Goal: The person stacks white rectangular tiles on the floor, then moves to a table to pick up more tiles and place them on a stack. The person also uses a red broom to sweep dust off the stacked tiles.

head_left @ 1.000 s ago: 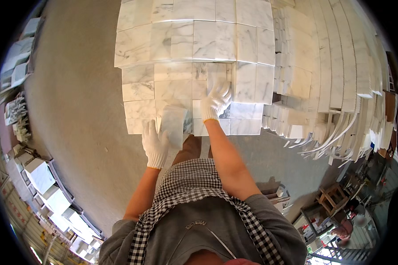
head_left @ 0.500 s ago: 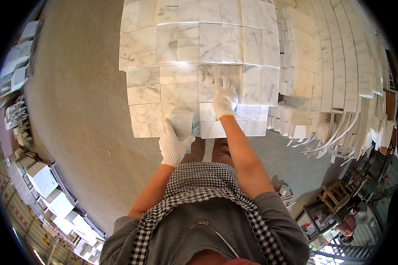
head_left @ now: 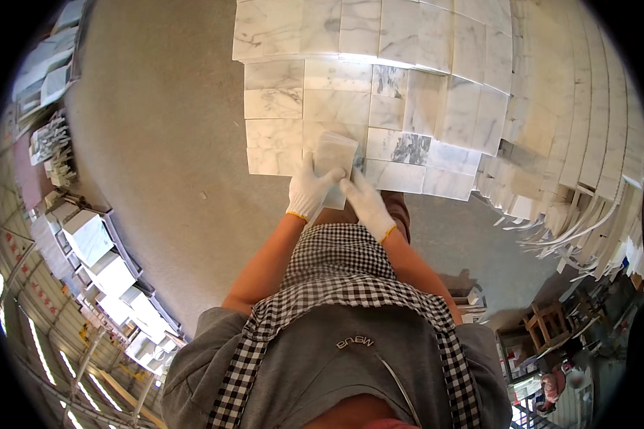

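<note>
My gloved left hand (head_left: 310, 187) is wrapped round a small stack of thin white marble tiles (head_left: 335, 154) at the near edge of the tile layout. The thumb crosses the near face of the stack. On the other side, my gloved right hand (head_left: 367, 204) has its fingertips against the stack's right side, close to the left thumb. What the right fingers pinch, if anything, is too small to tell. Beyond the hands lie rows of grey-veined white marble tiles (head_left: 336, 106), one of them a darker-veined tile (head_left: 411, 148).
Long pale stone strips (head_left: 544, 136) are stacked to the right, with loose curling white bands (head_left: 576, 232) at their near end. Along the left run racks of white slabs (head_left: 93, 236) beyond the concrete floor (head_left: 164, 107). A wooden stool (head_left: 547, 325) stands at the lower right.
My right hand has come back from the laid tiles to the stack in my left hand. The dark-veined tile is now uncovered. The whole view has shifted, with the layout appearing further right and up.
</note>
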The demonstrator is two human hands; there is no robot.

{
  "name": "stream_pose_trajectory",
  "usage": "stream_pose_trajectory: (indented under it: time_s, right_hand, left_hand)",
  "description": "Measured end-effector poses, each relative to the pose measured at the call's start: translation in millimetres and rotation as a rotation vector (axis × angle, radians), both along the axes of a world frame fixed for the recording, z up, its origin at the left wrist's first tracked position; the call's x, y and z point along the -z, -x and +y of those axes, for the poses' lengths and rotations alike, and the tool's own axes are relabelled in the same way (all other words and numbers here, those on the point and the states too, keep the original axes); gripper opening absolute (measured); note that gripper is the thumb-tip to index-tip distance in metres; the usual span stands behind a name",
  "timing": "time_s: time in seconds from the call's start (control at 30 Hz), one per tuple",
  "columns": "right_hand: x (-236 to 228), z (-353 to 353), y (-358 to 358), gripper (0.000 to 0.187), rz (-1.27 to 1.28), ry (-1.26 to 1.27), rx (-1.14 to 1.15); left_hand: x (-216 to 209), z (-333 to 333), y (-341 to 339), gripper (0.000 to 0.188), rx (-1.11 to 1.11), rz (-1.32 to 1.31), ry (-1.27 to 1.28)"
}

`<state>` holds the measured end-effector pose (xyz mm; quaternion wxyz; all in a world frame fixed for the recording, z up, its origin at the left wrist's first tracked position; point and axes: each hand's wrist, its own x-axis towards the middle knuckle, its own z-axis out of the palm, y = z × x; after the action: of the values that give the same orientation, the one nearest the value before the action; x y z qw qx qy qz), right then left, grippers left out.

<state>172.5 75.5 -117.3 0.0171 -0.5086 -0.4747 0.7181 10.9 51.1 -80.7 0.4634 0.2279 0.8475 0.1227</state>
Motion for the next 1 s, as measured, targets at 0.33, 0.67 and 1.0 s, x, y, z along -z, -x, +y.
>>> stream_pose_trajectory:
  time_s: [0.33, 0.67, 1.0]
  right_hand:
    - [18.3, -38.0, 12.9, 0.059, 0.155, 0.078, 0.310]
    - [13.8, -32.4, -1.7, 0.049, 0.355, 0.414, 0.502]
    - [19.6, -33.5, -15.3, 0.051, 0.506, 0.514, 0.488]
  left_hand:
    - [23.2, -9.7, 18.6, 0.056, -0.133, -0.402, -0.116]
    - [-15.8, 3.5, -19.1, 0.055, 0.168, 0.221, 0.006]
    - [-23.0, 13.7, -18.6, 0.068, 0.152, 0.160, 0.000]
